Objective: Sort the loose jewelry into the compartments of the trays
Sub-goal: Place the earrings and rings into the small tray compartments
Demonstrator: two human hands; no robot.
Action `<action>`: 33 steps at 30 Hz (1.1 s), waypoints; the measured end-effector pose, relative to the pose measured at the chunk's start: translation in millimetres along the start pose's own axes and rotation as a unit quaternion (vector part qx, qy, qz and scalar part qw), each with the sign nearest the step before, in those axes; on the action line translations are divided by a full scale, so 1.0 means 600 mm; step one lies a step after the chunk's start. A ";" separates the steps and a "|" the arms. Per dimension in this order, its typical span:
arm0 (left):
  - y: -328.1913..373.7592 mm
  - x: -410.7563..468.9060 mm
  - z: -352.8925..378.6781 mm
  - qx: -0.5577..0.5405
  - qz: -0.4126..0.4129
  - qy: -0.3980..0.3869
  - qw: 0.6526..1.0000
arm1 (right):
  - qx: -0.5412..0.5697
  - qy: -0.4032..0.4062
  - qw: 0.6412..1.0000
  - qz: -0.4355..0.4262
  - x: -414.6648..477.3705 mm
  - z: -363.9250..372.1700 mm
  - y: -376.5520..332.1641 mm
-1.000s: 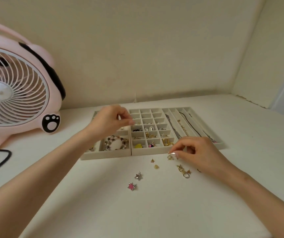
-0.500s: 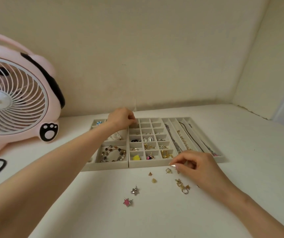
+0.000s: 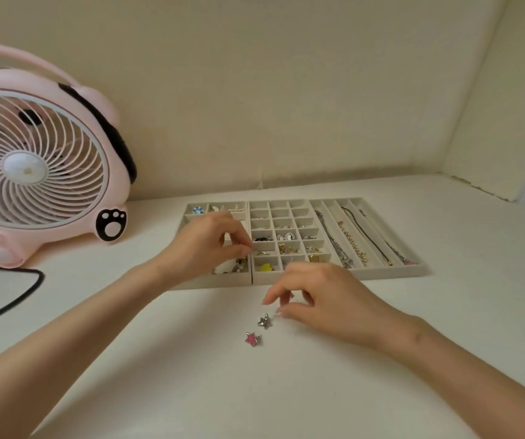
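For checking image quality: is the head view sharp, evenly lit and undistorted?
Head view: soft even light, no glare; faint shadows under left hand and right hand; wall edges lean from the wide lens; tray jewelry looks blurred.

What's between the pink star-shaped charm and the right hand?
A silver star-shaped metal charm lies between the pink star-shaped charm and the right hand, close to it, in the head view.
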State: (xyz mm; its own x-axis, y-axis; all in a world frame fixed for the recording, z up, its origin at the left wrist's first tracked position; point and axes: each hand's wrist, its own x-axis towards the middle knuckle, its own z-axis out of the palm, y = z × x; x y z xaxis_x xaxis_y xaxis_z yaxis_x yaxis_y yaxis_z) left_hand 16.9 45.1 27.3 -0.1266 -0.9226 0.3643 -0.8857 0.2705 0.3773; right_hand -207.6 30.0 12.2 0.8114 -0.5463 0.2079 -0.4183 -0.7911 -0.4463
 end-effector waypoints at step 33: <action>0.001 0.087 0.010 -0.235 -0.082 0.005 0.969 | 0.266 0.107 0.947 0.143 0.034 -0.048 0.039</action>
State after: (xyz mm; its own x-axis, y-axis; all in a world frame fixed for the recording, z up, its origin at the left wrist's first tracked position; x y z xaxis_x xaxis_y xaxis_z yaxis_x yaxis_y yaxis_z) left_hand 6.9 -4.6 41.8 0.0060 -0.9616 0.2745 -0.5924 0.2177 0.7756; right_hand -212.4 -7.5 30.9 0.5715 -0.8052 0.1584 -0.2975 -0.3832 -0.8745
